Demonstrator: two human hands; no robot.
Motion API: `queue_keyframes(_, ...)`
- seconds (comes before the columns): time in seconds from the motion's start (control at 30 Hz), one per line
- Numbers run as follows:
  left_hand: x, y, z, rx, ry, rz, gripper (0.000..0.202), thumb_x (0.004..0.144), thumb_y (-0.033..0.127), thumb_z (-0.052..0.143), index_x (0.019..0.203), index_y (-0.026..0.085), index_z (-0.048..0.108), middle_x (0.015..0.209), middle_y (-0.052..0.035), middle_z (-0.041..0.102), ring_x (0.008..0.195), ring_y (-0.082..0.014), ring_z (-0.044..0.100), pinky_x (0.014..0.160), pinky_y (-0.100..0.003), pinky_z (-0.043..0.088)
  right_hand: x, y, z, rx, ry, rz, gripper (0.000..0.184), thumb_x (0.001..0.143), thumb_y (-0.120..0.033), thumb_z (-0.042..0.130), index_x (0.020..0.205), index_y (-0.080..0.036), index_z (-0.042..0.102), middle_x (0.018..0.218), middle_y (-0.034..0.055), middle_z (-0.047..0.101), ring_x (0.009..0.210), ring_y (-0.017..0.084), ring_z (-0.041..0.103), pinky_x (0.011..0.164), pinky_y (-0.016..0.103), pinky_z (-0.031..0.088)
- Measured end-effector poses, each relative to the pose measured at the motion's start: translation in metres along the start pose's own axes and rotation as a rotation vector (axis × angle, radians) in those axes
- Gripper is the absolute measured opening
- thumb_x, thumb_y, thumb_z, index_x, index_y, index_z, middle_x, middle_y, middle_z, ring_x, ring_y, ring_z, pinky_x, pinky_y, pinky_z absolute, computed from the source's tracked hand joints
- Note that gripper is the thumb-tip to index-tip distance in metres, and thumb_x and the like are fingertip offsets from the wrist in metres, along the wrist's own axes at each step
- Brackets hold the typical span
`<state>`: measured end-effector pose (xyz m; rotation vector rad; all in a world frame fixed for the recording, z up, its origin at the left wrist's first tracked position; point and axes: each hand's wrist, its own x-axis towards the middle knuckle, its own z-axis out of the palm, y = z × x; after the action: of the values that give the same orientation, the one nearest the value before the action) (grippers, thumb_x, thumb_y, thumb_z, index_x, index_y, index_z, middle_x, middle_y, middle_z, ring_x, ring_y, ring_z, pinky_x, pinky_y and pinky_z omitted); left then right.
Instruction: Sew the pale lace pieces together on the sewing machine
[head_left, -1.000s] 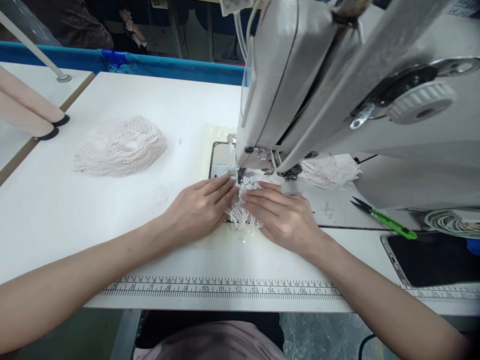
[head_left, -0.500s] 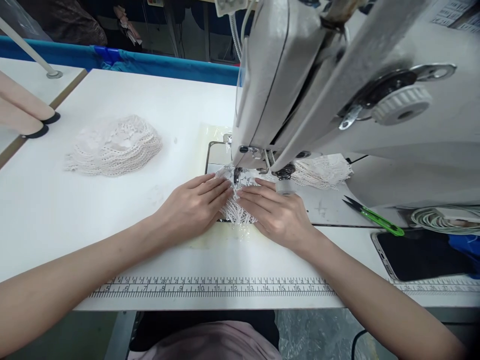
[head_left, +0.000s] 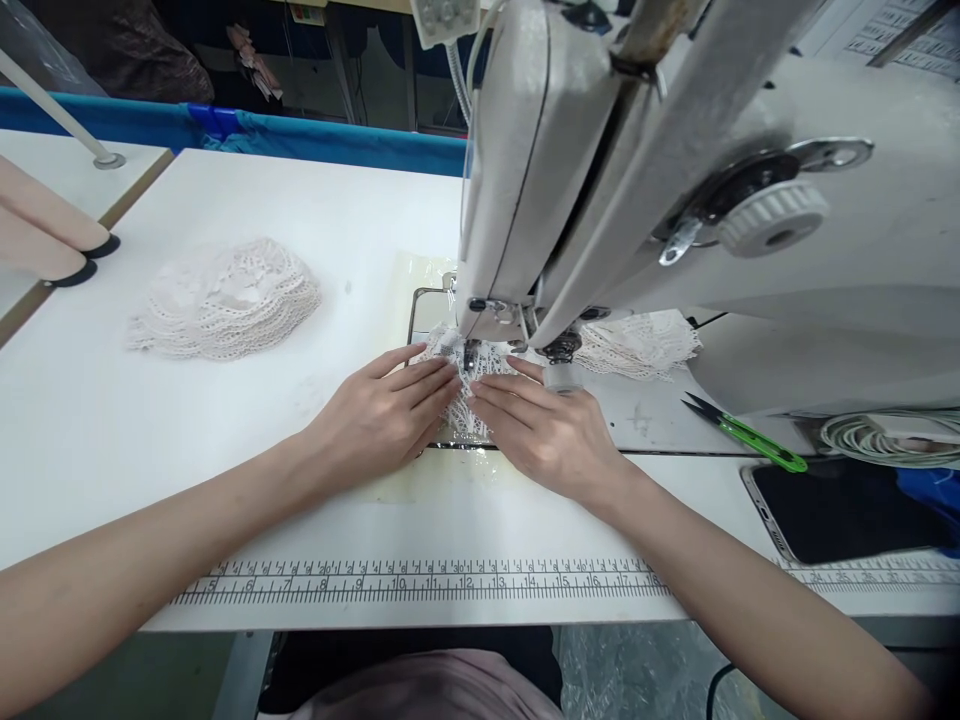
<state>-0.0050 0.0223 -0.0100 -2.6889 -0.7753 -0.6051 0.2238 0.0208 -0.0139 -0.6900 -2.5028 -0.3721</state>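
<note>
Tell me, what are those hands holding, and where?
Nothing is gripped: the left hand and right hand lie flat on the lace, one each side of the needle.

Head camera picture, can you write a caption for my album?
At a sewing machine, the left hand and right hand press white lace flat under the needle; a lace pile lies nearby.

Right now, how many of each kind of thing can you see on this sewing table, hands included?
Hands: 2 (left hand, right hand, both flat on lace)
Lace lots: 3 (lace piece at the needle, lace stack on the left, lace heap right of the needle)
Sewing machine: 1
Green snips: 1
Phone: 1
Ruler strip: 1
Total: 9
</note>
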Motion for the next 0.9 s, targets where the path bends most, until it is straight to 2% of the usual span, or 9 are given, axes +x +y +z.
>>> queue_keyframes(0.17, 0.002, 0.001, -0.002, 0.020, -0.022, -0.028, 0.027, 0.094, 0.017, 0.050, 0.116, 0.010, 0.066, 0.117, -0.0098, 0.071, 0.111, -0.0231, 0.068, 0.104, -0.048, 0.053, 0.001, 0.000, 0.000, -0.047, -0.001, -0.002, 0.019, 0.088, -0.007, 0.059, 0.099, -0.015, 0.073, 0.105, 0.0045, 0.076, 0.088, 0.016, 0.071, 0.090, 0.034, 0.058)
queue_keyframes(0.33, -0.001, 0.010, -0.007, 0.033, 0.003, 0.003, 0.024, 0.095, 0.021, 0.053, 0.113, 0.013, 0.068, 0.113, -0.0060, 0.073, 0.107, -0.0209, 0.069, 0.104, -0.043, 0.053, -0.001, -0.004, -0.001, -0.081, 0.028, -0.027, 0.017, 0.087, -0.007, 0.061, 0.097, -0.015, 0.073, 0.105, 0.0040, 0.076, 0.084, 0.014, 0.071, 0.088, 0.032, 0.058)
queue_keyframes(0.5, -0.001, 0.010, -0.008, 0.028, -0.001, -0.001, 0.024, 0.095, 0.020, 0.052, 0.111, 0.013, 0.069, 0.112, -0.0064, 0.073, 0.106, -0.0210, 0.070, 0.104, -0.044, 0.053, -0.002, -0.003, -0.002, -0.061, 0.017, -0.008, 0.022, 0.088, -0.006, 0.058, 0.100, -0.017, 0.073, 0.108, 0.0031, 0.075, 0.087, 0.015, 0.071, 0.087, 0.034, 0.058)
queue_keyframes(0.7, -0.002, 0.008, -0.006, -0.022, 0.003, -0.019, 0.024, 0.094, 0.018, 0.054, 0.111, 0.011, 0.069, 0.113, -0.0087, 0.073, 0.107, -0.0228, 0.069, 0.104, -0.046, 0.051, 0.000, -0.002, -0.002, 0.002, 0.023, 0.012, 0.019, 0.087, -0.004, 0.059, 0.097, -0.014, 0.073, 0.105, 0.0059, 0.076, 0.089, 0.017, 0.072, 0.091, 0.035, 0.057)
queue_keyframes(0.8, -0.002, 0.008, -0.005, -0.105, 0.005, -0.074, 0.025, 0.093, 0.018, 0.054, 0.114, 0.015, 0.068, 0.115, -0.0072, 0.073, 0.109, -0.0217, 0.068, 0.106, -0.044, 0.049, 0.003, -0.002, -0.003, 0.057, 0.039, 0.100, 0.019, 0.090, -0.008, 0.058, 0.097, -0.016, 0.073, 0.094, 0.0038, 0.077, 0.086, 0.016, 0.071, 0.085, 0.031, 0.056)
queue_keyframes(0.9, 0.003, 0.005, -0.004, -0.238, -0.025, -0.232, 0.029, 0.093, 0.020, 0.054, 0.120, 0.016, 0.065, 0.114, -0.0075, 0.072, 0.106, -0.0211, 0.067, 0.098, -0.040, 0.053, 0.006, 0.000, -0.002, 0.116, 0.062, 0.292, 0.019, 0.095, -0.017, 0.054, 0.098, -0.019, 0.073, 0.080, 0.0012, 0.076, 0.072, 0.013, 0.068, 0.067, 0.026, 0.053)
